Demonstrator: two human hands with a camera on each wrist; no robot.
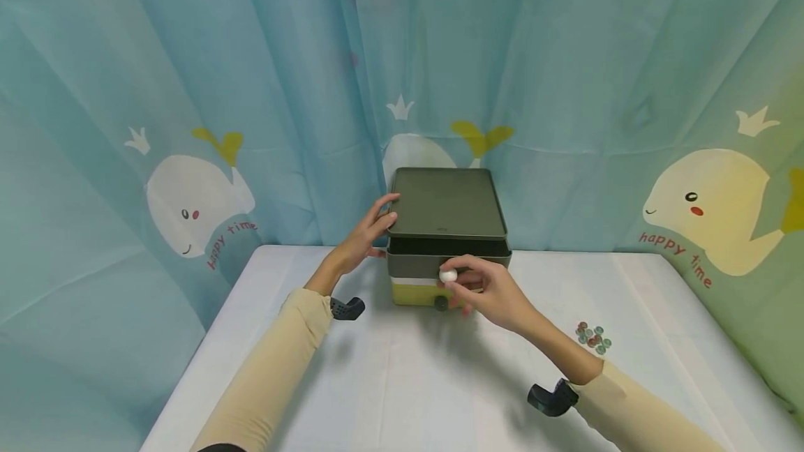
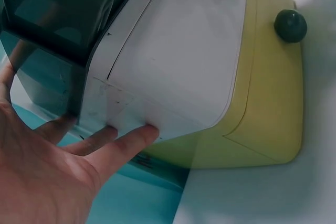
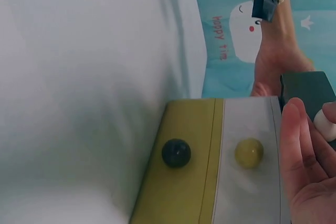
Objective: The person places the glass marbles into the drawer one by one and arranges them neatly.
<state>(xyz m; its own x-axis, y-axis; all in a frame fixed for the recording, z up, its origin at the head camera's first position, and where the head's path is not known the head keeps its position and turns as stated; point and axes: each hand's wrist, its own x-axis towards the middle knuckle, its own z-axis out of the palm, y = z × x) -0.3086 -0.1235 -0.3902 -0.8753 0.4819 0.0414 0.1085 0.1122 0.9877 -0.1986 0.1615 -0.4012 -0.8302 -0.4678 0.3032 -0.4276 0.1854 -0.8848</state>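
Note:
A small drawer box [image 1: 449, 201] has a dark green top tier, a white middle and a yellow bottom. Its top drawer [image 1: 411, 265] sticks out toward me, leaving a dark gap in front of the top panel. My right hand [image 1: 496, 291] pinches that drawer's round white knob [image 1: 448, 275] between thumb and finger. Against the box's left side rests my left hand [image 1: 361, 239], fingers spread; in the left wrist view its fingertips [image 2: 149, 132] touch the white tier. A yellow knob [image 3: 249, 153] and a dark green knob [image 3: 176, 153] mark the lower drawers.
Several small coin-like discs [image 1: 593, 337], reddish and greenish, lie on the white table [image 1: 389, 382] to the right of the box. Behind the box hangs a blue curtain [image 1: 565, 89] printed with whales.

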